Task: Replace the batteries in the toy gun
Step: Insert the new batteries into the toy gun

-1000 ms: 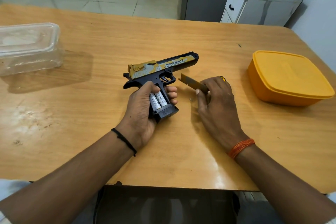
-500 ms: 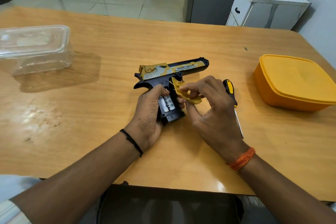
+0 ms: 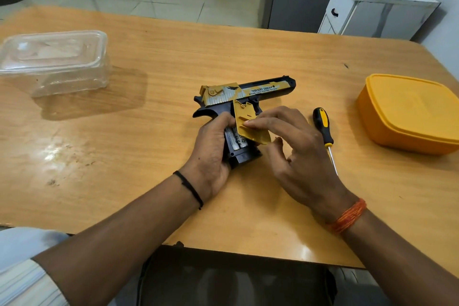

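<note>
The cover (image 3: 246, 123) is up off the table and over the grip now — a second ago the right hand (image 3: 295, 154) was only lifting it from beside the screwdriver (image 3: 323, 129), and the screwdriver lies bare on the table (image 3: 173, 62) again, just right of that hand. The right hand's fingertips pinch the cover by its lower edge, tilted, its top tabs reaching up near the trigger guard, not seated yet.

The left hand (image 3: 211, 149) is wrapped round the gun (image 3: 248, 92) at the grip, thumb across the front, holding it on its side mid-table. Two batteries (image 3: 234, 140) show in the open bay beneath the cover.

Handling, as I read it: the gun looks like light, hollow plastic, stiff enough to hold firmly by the grip, so that's the right place for the bracing hand. The cover is the delicate bit: thin, hard, with small tabs that could snap if forced at an angle. Better held by its edges, tabs hooked in first, then pressed flat. Smooth plastic, so it may slip from the fingertips.

The clear tub (image 3: 54, 62) sits far left, the orange box (image 3: 409, 112) far right, both well apart from the work.
</note>
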